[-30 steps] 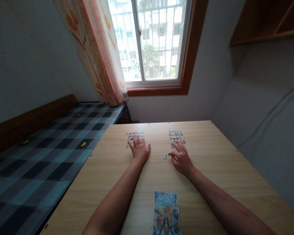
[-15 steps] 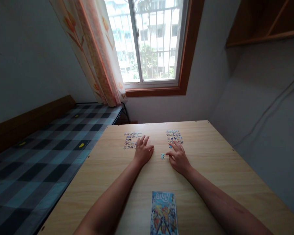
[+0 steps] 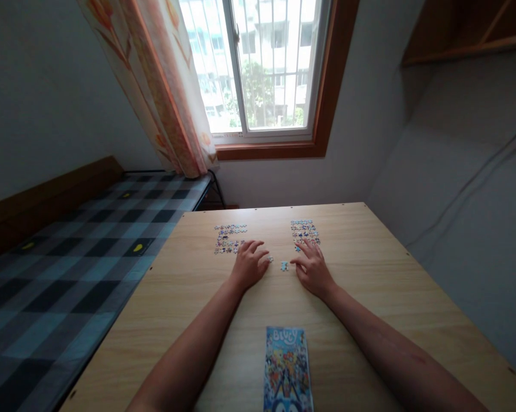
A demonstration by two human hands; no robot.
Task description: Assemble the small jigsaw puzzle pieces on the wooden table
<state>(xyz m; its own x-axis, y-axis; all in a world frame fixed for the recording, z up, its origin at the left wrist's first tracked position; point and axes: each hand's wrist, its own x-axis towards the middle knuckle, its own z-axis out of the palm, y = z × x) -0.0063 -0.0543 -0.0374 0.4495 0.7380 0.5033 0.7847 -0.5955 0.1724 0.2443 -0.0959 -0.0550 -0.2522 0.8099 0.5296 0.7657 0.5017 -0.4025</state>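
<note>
A small pale puzzle piece [image 3: 270, 260] shows at the thumb and index tips of my left hand [image 3: 250, 264], which appears to pinch it just above the table. Beside that hand lie rows of loose puzzle pieces [image 3: 224, 237], partly covered by its fingers. My right hand [image 3: 313, 268] rests with fingers apart, holding nothing I can see. Its fingertips reach the lower edge of a block of puzzle pieces [image 3: 303, 228], by a blue piece [image 3: 298, 248]. Between the hands, a joined blue puzzle cluster [image 3: 284, 266] lies close to the right thumb.
A blue picture sheet marked "Bluey" [image 3: 287, 366] lies on the wooden table [image 3: 241, 355] between my forearms. A bed with a checked cover [image 3: 90, 246] stands along the left. Behind the table are a curtain [image 3: 155, 86] and a window [image 3: 270, 74].
My left hand has turned slightly and its fingers curl more, with a pale piece now visible at the tips. My right hand is nearly still. The camera view has tilted down a little.
</note>
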